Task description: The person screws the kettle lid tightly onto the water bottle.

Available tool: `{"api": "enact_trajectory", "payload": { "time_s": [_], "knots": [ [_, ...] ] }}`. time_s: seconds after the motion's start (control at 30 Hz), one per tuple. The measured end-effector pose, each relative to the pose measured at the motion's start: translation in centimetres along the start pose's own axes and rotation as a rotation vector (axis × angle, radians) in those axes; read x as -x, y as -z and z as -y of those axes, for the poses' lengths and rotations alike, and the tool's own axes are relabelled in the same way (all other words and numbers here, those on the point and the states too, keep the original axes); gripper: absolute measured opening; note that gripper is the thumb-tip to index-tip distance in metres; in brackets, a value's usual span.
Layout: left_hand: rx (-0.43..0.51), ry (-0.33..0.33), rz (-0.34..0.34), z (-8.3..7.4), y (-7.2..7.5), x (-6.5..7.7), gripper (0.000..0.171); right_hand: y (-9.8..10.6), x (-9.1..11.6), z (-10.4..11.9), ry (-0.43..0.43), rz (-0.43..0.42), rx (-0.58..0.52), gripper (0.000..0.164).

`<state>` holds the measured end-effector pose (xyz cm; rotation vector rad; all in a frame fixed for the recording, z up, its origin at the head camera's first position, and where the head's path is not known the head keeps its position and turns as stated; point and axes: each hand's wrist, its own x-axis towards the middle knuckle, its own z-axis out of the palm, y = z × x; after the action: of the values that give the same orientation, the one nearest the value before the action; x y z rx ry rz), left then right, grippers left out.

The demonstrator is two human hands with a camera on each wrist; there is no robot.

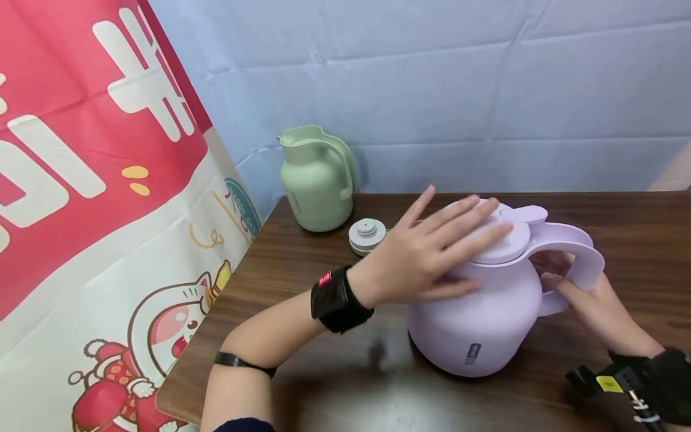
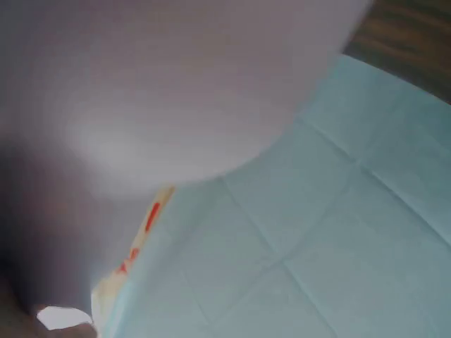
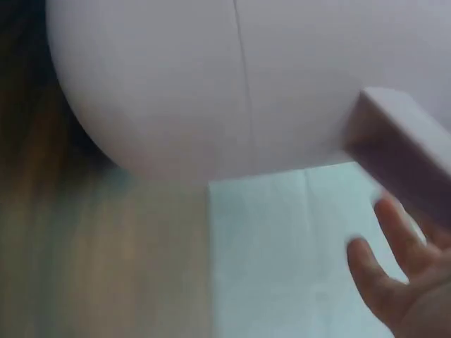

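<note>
A lilac insulated jug [image 1: 486,324] stands on the table in the head view, its lid [image 1: 513,243] on and its handle [image 1: 567,237] pointing right. Across the lid and upper side of the jug spreads my left hand [image 1: 426,255], fingers straight and apart. My right hand [image 1: 585,300] is at the handle, partly hidden behind it. In the right wrist view its fingers [image 3: 377,278] stretch out beside the handle [image 3: 412,151], not wrapped round it. The jug's pale body [image 2: 190,105] fills much of the left wrist view, blurred.
A green jug [image 1: 318,192] without a lid stands at the table's back left corner. Beside it lies a small round white stopper [image 1: 367,234], partly behind my left hand. The brown wooden table [image 1: 270,288] meets a pale blue cloth wall and a red-and-white printed sheet.
</note>
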<state>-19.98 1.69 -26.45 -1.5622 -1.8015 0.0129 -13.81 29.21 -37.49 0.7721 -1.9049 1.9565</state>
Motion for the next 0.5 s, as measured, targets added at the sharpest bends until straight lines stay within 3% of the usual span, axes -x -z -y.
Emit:
{"api": "enact_trajectory", "payload": {
  "time_s": [0.13, 0.23, 0.3, 0.37, 0.5],
  "knots": [
    [-0.135, -0.089, -0.040, -1.6, -0.9, 2.7, 0.051, -1.1, -0.5, 2.4, 0.136, -0.065, 0.334, 0.064],
    [-0.171, -0.105, -0.033, -2.5, -1.5, 4.5, 0.052, -1.9, -0.7, 4.1, 0.259, -0.117, 0.705, 0.075],
    [-0.156, -0.108, -0.019, -3.0, -1.8, 5.4, 0.054, -2.6, -1.0, 4.6, 0.388, -0.157, 0.821, 0.081],
    [-0.144, -0.120, -0.015, -3.4, -2.1, 6.0, 0.056, -3.4, -1.4, 5.1, 0.488, -0.219, 0.900, 0.075],
    [-0.095, -0.136, 0.010, -4.0, -2.7, 6.7, 0.058, -5.0, -1.9, 5.9, 0.625, -0.323, 0.917, 0.063]
  ]
}}
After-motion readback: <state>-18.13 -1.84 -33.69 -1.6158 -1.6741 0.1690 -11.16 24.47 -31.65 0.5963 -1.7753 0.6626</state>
